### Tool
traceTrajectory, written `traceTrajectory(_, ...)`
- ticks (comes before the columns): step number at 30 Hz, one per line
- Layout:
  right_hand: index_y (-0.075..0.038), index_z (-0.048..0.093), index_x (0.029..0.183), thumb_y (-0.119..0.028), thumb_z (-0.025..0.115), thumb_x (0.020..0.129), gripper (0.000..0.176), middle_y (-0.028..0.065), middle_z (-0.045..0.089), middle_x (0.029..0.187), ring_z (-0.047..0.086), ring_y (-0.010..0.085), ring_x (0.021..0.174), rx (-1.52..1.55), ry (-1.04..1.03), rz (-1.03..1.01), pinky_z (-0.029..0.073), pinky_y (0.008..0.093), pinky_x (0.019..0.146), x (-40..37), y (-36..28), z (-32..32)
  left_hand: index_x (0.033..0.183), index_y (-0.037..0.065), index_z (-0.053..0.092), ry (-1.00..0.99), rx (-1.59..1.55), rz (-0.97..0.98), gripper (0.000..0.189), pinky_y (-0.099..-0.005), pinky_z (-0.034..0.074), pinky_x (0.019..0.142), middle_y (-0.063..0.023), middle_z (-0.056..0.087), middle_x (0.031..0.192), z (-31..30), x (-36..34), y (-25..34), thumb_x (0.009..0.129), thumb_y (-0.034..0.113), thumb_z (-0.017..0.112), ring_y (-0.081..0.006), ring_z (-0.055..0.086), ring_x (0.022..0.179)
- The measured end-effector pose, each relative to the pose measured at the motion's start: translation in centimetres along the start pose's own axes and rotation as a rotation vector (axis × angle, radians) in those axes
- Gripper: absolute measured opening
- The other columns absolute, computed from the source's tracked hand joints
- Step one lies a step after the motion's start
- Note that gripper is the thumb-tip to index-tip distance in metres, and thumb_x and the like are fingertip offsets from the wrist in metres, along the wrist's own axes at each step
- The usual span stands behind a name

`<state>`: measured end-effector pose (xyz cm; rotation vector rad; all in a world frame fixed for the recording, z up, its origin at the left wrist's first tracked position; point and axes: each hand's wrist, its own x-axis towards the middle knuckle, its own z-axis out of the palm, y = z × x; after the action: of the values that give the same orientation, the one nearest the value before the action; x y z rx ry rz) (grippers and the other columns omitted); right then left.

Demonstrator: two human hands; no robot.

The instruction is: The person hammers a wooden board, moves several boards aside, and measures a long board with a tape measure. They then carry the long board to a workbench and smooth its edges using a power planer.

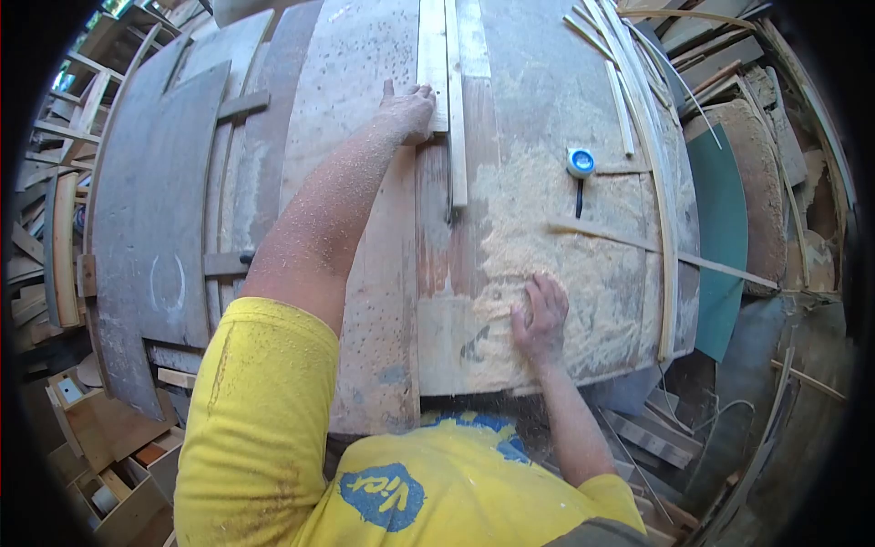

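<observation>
My left hand [408,113] is stretched far forward over the workbench. Its fingers curl over the near end of a pale wooden board [432,41], which lies lengthwise beside a narrow wooden strip [457,137]. Sawdust coats that forearm. Close to the bench's front edge, my right hand [541,317] lies in a spread of sawdust [519,242], fingers extended and touching it, holding nothing. Beyond it, a tape measure [580,163] with a blue and white face sits on the bench. A thin wood strip [620,237] crosses the sawdust to the right.
Long thin wood strips [668,264] run along the bench's right side. Grey panels [164,201] lie at the left. A green sheet [725,246] leans past the right edge. Scrap wood and boxes [114,424] crowd the floor around the bench.
</observation>
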<state>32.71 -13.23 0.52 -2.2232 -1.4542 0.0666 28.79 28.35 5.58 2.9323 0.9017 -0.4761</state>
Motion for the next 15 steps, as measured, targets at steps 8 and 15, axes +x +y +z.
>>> traceTrajectory(8, -0.002, 0.052, 0.12, -0.017, 0.068, 0.074, 0.051, 0.0172, 0.048, 0.131, 0.039, 0.0354, 0.128, 0.039, -0.058, 0.045, 0.028, 0.0503, 0.107, 0.5, 0.0, -0.9, 0.131, -0.004, 0.042, 0.007, -0.204, 0.085, 0.064, -0.0425, 0.034, 0.109, -0.0207, 0.042, 0.139, -7.5, 4.3, -3.5, 0.078, 0.023, 0.067, -0.0328, 0.038, 0.133)
traceTrajectory(15, -0.001, 0.051, 0.119, -0.02, 0.069, 0.074, 0.051, 0.0169, 0.047, 0.13, 0.039, 0.0351, 0.128, 0.041, -0.047, 0.029, 0.028, 0.0518, 0.106, 0.3, 0.5, -0.8, 0.11, -0.005, 0.053, 0.378, -0.11, -0.086, 0.035, -0.0474, 0.05, 0.086, -0.0261, 0.058, 0.114, -11.4, 3.9, -1.8, 0.077, 0.007, 0.059, -0.0403, 0.062, 0.1)
